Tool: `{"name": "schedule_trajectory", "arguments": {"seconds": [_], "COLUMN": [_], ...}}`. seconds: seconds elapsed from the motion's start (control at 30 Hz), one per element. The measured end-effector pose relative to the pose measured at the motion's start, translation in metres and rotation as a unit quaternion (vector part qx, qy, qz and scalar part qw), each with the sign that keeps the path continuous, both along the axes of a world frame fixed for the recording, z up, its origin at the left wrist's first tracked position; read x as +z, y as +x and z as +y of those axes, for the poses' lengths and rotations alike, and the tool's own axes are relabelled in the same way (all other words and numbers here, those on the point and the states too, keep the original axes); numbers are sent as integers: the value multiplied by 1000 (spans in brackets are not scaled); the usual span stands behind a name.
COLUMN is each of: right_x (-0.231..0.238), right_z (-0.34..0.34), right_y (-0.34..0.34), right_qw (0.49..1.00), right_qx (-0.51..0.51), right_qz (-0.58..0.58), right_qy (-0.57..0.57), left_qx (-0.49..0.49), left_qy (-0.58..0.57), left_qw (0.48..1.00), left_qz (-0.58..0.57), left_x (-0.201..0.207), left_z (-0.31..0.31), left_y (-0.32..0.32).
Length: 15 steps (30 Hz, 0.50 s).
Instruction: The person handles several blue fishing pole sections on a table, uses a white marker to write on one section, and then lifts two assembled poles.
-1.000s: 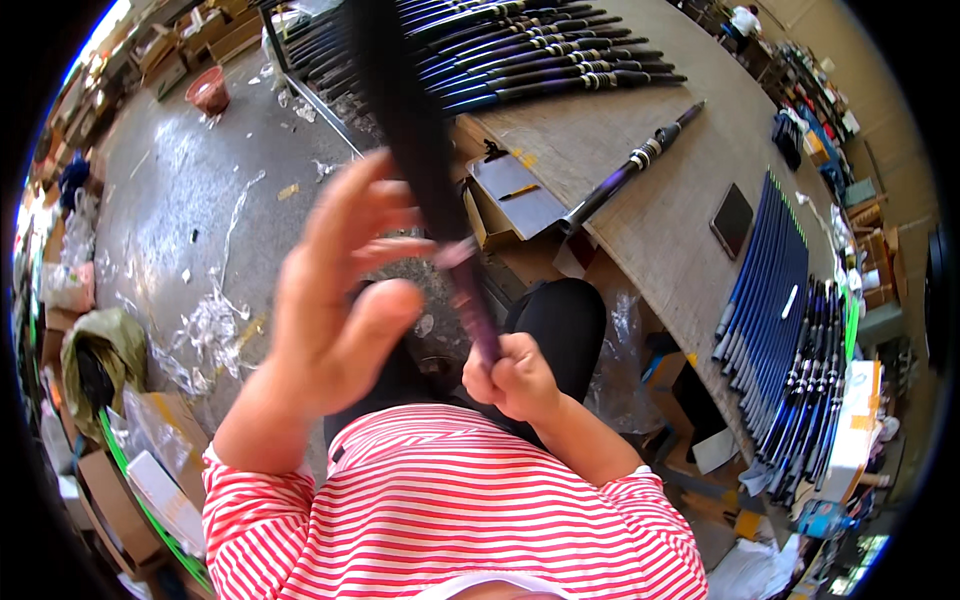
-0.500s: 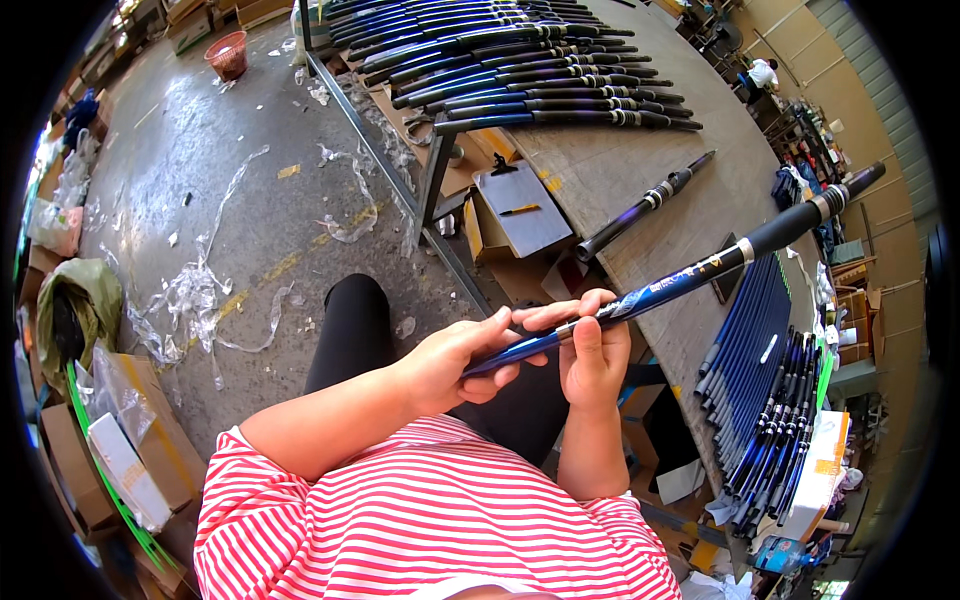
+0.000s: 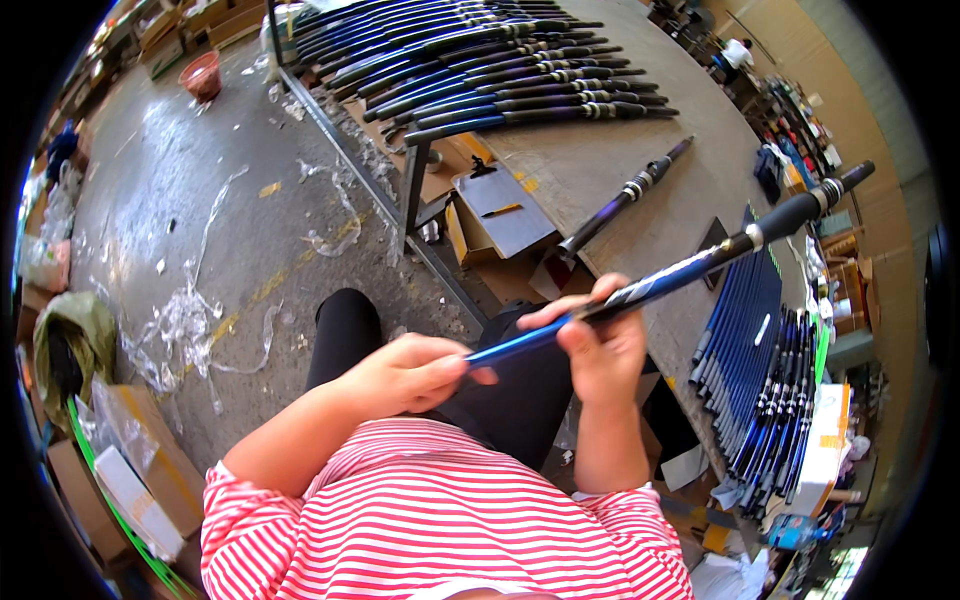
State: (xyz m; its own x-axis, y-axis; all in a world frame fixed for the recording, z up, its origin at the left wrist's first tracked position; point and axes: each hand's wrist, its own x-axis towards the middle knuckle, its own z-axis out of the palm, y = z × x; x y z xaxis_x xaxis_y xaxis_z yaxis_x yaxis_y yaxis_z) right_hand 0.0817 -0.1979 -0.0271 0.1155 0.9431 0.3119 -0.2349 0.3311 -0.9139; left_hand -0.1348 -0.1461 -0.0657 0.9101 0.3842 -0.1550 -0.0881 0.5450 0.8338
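A blue and black fishing rod [image 3: 690, 268] slants across in front of me, its dark padded grip end up at the right, over the table. My left hand [image 3: 425, 375] is closed round the rod's lower blue end near my lap, hiding its tip. Farther up, my right hand [image 3: 608, 345] holds the rod between thumb and fingers, close to the printed part. A bare stretch of blue rod shows between the two hands. Beyond them, a separate short rod piece [image 3: 625, 198] lies on the grey table [image 3: 560, 160].
Many fishing rods [image 3: 480, 75] lie side by side at the table's far end. More blue rods [image 3: 745, 330] are at the right, beside a white box [image 3: 822, 440]. A clipboard [image 3: 505, 210] with a pen rests on a carton under the table edge. Plastic scraps [image 3: 180, 330] litter the floor.
My left hand has drawn away from my right, down and left, and its fingers have closed round the rod's end. More blue rod shows between the hands. The whole view has shifted slightly.
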Motion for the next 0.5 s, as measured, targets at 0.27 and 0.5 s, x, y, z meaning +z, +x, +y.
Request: {"name": "schedule_trajectory", "arguments": {"seconds": [0.27, 0.5], "right_x": [39, 23], "right_z": [42, 90], "right_y": [141, 116], "right_qw": [970, 944], "right_qx": [-187, -199], "right_qz": [91, 214], "right_qy": [-123, -155], "left_qx": [162, 202], "left_qy": [285, 443], "left_qw": [892, 761], "left_qz": [312, 429], "left_x": [-2, 64], "left_z": [0, -21], "left_y": [-201, -191]}}
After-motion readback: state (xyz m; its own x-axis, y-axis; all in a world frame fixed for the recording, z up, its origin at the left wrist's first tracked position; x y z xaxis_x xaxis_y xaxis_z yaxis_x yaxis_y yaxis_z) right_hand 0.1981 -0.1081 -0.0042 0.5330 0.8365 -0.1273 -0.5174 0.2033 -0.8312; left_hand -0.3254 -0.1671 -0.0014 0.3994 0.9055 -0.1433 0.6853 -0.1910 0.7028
